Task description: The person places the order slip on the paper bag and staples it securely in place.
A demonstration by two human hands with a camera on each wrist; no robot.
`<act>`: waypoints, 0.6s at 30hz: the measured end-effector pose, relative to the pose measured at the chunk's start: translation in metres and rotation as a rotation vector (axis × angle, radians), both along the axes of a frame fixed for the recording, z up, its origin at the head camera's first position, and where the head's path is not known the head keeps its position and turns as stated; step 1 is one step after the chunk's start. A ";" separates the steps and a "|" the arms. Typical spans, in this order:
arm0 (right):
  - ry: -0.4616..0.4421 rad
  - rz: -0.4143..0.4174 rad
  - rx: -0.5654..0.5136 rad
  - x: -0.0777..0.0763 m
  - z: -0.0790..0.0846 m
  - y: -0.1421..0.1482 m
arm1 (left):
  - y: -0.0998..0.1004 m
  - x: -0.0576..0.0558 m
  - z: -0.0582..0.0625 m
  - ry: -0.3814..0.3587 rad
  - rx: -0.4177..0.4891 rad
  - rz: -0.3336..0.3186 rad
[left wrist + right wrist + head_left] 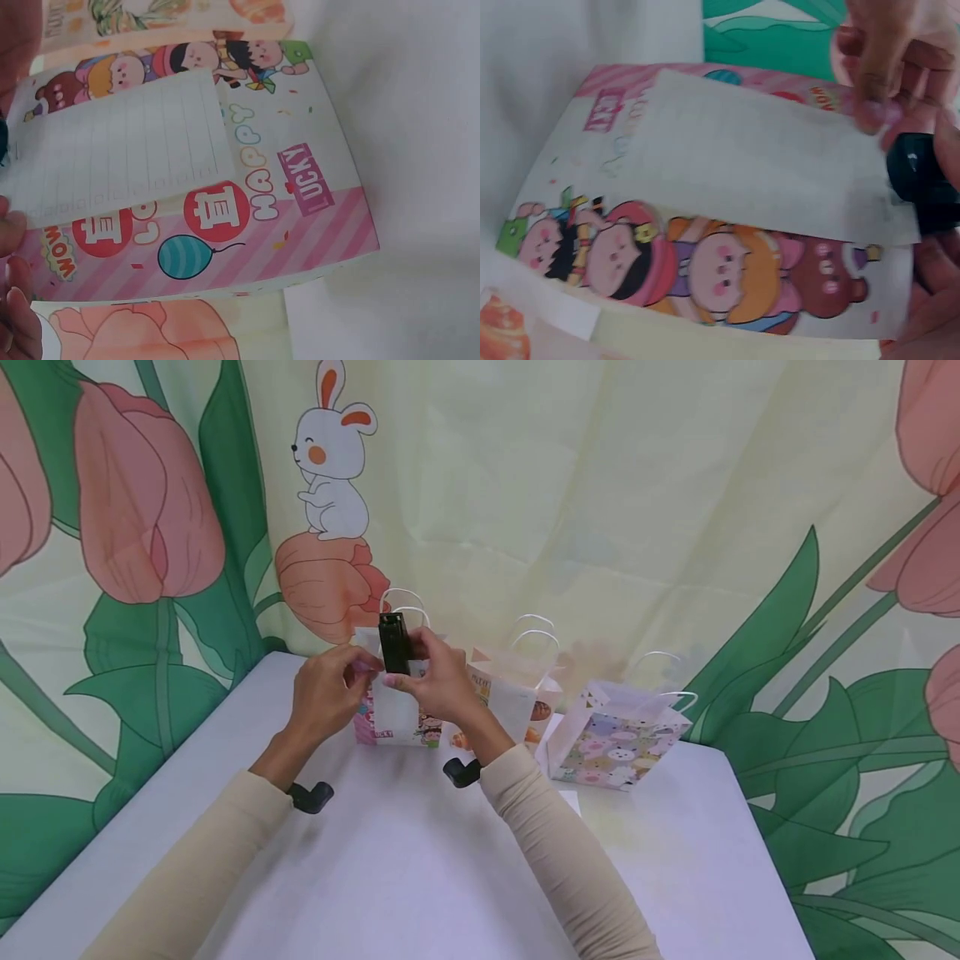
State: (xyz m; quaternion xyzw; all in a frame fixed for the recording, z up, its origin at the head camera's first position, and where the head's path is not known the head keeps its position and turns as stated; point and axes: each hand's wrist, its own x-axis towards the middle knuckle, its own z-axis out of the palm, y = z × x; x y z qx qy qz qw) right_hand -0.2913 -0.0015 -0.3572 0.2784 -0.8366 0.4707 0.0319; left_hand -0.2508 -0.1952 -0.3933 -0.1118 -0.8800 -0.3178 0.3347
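Observation:
A black stapler (393,643) is gripped by my right hand (444,681) at the top edge of a paper gift bag (315,225) with cartoon figures and pink stripes. A white lined paper slip (127,150) lies flat against the bag's front, its upper end by the stapler; a small staple mark seems to show there. With thumb and fingertips, my left hand (324,689) pinches the slip and bag at the top, beside the stapler. The right wrist view shows the slip (757,150) slanting across the printed front. Fingers partly hide the stapler's jaws.
Right of this bag stand a bag with bread pictures (513,697) and a bag with animal faces (618,747), both with white handles. A white paper piece (572,800) lies on the white table (390,877). A printed curtain (487,485) hangs behind.

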 end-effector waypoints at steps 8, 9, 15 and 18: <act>-0.087 0.047 -0.146 0.001 0.010 0.004 | 0.000 0.003 0.000 -0.020 0.013 0.002; -0.085 0.048 -0.176 0.001 0.010 0.004 | 0.000 0.003 0.000 -0.021 0.012 0.002; -0.019 0.049 -0.266 0.006 0.015 0.013 | 0.000 0.003 0.001 -0.020 0.015 0.011; 0.013 0.040 -0.248 0.010 0.016 0.019 | 0.000 0.003 0.001 -0.026 0.023 0.015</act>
